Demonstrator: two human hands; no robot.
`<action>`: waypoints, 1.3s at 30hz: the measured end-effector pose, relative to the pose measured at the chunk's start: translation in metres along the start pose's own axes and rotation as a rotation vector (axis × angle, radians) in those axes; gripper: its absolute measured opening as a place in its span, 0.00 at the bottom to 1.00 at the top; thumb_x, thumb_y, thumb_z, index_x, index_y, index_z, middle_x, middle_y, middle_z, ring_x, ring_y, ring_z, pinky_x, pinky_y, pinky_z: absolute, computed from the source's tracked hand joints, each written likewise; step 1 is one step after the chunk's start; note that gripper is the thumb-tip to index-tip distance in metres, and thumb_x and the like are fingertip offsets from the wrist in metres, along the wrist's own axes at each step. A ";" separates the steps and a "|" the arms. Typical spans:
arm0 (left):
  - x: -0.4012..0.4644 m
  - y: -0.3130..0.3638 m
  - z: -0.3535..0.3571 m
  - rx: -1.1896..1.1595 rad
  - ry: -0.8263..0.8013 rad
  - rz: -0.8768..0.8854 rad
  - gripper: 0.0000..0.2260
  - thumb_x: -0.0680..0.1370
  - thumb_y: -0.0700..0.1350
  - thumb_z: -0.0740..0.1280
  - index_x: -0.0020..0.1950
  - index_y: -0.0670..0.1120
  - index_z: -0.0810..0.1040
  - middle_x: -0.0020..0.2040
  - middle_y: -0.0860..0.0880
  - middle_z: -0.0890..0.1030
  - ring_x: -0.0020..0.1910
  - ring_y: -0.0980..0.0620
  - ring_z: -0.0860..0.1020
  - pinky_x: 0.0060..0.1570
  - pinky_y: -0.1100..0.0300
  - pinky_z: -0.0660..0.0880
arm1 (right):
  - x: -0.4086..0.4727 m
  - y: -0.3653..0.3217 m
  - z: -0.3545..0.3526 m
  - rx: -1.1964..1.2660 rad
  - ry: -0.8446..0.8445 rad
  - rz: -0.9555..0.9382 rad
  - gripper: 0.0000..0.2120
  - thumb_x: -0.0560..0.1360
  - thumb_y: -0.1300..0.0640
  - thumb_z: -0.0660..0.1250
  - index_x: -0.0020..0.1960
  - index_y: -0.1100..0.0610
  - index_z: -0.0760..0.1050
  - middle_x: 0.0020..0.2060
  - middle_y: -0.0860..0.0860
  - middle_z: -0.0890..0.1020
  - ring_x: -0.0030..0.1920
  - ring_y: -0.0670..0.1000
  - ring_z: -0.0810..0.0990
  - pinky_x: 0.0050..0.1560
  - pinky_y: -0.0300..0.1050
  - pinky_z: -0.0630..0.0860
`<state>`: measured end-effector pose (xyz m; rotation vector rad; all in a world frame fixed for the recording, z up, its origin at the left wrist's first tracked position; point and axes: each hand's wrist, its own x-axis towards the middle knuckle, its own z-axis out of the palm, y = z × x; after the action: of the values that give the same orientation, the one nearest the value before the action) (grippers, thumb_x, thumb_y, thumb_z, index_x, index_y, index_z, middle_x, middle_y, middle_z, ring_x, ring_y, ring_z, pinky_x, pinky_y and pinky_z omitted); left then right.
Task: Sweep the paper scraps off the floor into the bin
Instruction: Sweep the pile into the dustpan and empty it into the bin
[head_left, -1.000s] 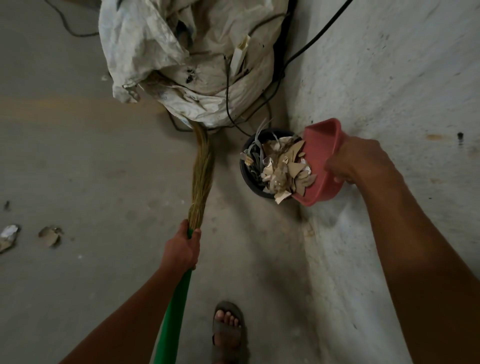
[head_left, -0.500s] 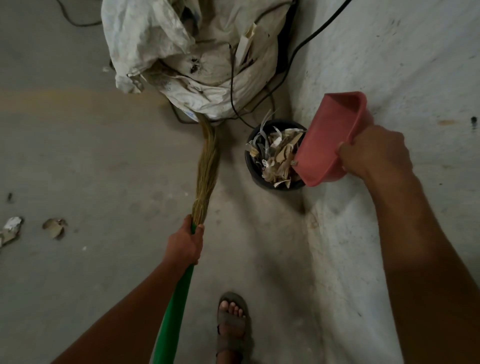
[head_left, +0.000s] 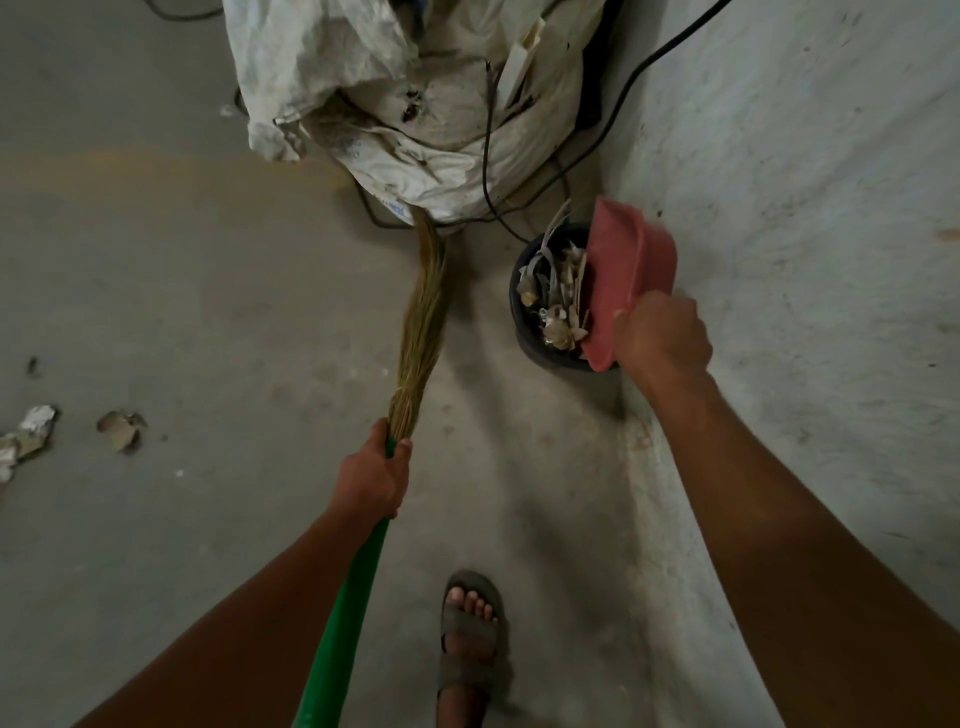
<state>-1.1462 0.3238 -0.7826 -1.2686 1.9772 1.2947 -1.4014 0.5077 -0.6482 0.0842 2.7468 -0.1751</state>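
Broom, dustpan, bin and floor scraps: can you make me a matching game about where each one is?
Things:
1. broom
2. dustpan
3. bin
4. loose scraps

Places:
A. by the wall, full of paper
B. on the floor, far left
C. in the left hand
D. tipped over the bin, in the right hand

Pairs: 1-C, 2-D, 3-A, 4-B

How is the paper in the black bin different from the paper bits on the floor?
The scraps in the bin are piled together, heaped to the rim beside the tipped red dustpan; the floor scraps lie flat and scattered, apart from each other and far left of the bin. Both are torn, pale pieces.
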 end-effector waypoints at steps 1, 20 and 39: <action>0.000 0.000 -0.001 0.004 0.001 0.002 0.27 0.87 0.55 0.60 0.85 0.53 0.58 0.52 0.38 0.83 0.35 0.46 0.81 0.36 0.50 0.84 | 0.001 0.003 -0.002 -0.005 0.003 0.010 0.19 0.86 0.50 0.62 0.67 0.63 0.79 0.62 0.61 0.80 0.58 0.63 0.81 0.48 0.49 0.70; -0.004 0.012 0.011 0.092 -0.002 0.030 0.28 0.87 0.57 0.58 0.86 0.52 0.57 0.50 0.40 0.83 0.35 0.46 0.83 0.35 0.51 0.85 | -0.006 0.008 -0.001 0.051 0.029 0.053 0.17 0.84 0.50 0.63 0.63 0.59 0.82 0.57 0.60 0.82 0.54 0.63 0.83 0.47 0.48 0.72; -0.005 0.004 0.025 0.189 0.005 0.050 0.28 0.87 0.57 0.58 0.85 0.51 0.57 0.52 0.38 0.84 0.35 0.45 0.84 0.35 0.49 0.86 | -0.010 0.018 -0.007 0.253 -0.039 -0.043 0.16 0.86 0.50 0.62 0.67 0.59 0.76 0.63 0.60 0.81 0.50 0.54 0.76 0.49 0.42 0.67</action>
<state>-1.1496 0.3484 -0.7886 -1.1404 2.0917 1.0972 -1.3931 0.5266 -0.6400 0.0887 2.6751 -0.5297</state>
